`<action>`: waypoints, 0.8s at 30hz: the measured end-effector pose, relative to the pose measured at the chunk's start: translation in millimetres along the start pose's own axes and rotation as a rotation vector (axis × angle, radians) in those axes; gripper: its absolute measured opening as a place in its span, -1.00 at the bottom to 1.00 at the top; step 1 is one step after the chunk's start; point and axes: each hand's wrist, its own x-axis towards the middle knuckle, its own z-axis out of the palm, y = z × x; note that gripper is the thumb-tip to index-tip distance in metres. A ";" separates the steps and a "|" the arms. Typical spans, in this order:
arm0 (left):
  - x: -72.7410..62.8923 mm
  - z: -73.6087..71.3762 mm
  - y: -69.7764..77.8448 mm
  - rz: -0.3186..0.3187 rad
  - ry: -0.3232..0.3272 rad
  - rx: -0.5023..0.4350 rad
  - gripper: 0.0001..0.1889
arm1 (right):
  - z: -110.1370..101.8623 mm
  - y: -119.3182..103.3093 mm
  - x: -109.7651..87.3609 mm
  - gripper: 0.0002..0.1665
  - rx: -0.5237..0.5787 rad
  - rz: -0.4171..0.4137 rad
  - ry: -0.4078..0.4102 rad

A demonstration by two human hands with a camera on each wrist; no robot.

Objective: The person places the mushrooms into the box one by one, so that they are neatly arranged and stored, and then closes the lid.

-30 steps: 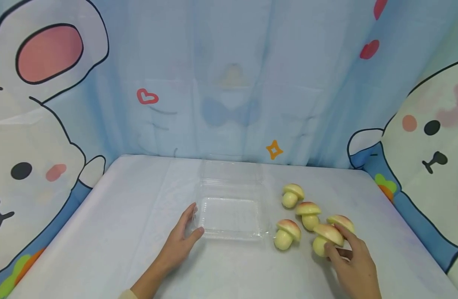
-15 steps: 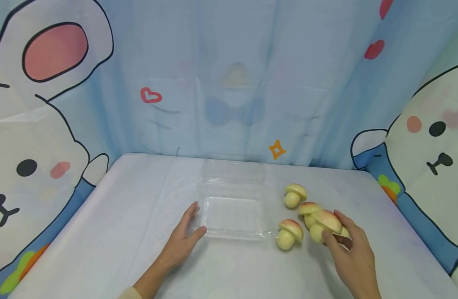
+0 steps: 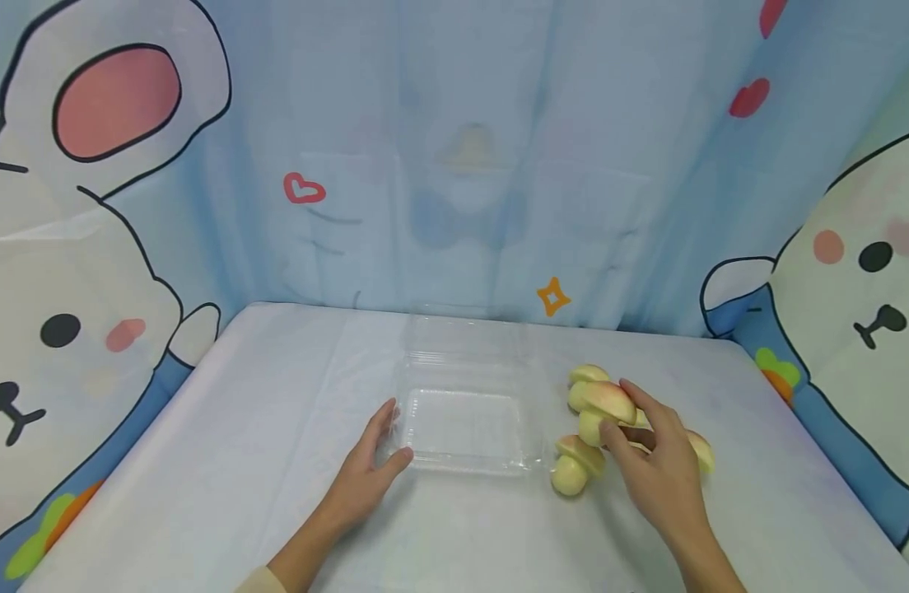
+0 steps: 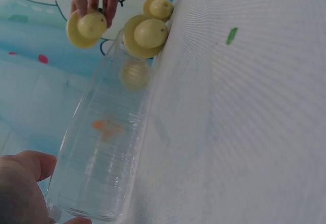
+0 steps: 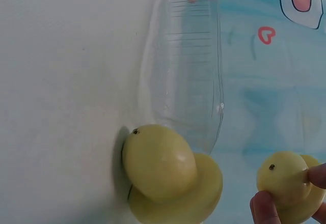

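My right hand (image 3: 665, 465) pinches a toy mushroom (image 3: 605, 403) with a pale yellow stem and a reddish-yellow cap. In the right wrist view this held toy mushroom (image 5: 284, 178) is off the table, thumb and fingers at its sides. My left hand (image 3: 360, 484) rests at the front left corner of a clear plastic box (image 3: 465, 463), thumb and fingers spread apart against its outside. The box's lid (image 3: 465, 339) lies folded back behind it. Seen from the left wrist, the box (image 4: 94, 168) stretches away from my fingers toward the mushrooms.
Several more toy mushrooms lie right of the box: one at the front (image 3: 571, 473), another at the back (image 3: 586, 375), and a third (image 3: 701, 451) partly hidden by my right hand. A white cloth (image 3: 225, 461) covers the table. A patterned blue curtain (image 3: 336, 107) hangs behind.
My right hand has carried the held mushroom left and away from me, over the other mushrooms toward the box. The left hand and the box keep their places.
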 end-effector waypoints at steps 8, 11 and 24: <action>1.5 0.3 -2.8 0.006 0.004 0.018 -0.22 | 25.1 -16.8 17.8 -0.31 -0.038 -0.139 -0.040; 2.2 0.8 -3.3 0.004 0.002 0.021 -0.22 | 33.6 -20.6 22.7 -0.32 -0.019 -0.167 -0.062; 2.6 1.7 -5.7 0.009 0.000 0.007 -0.21 | 69.4 -34.3 40.5 -0.33 -0.010 -0.230 -0.161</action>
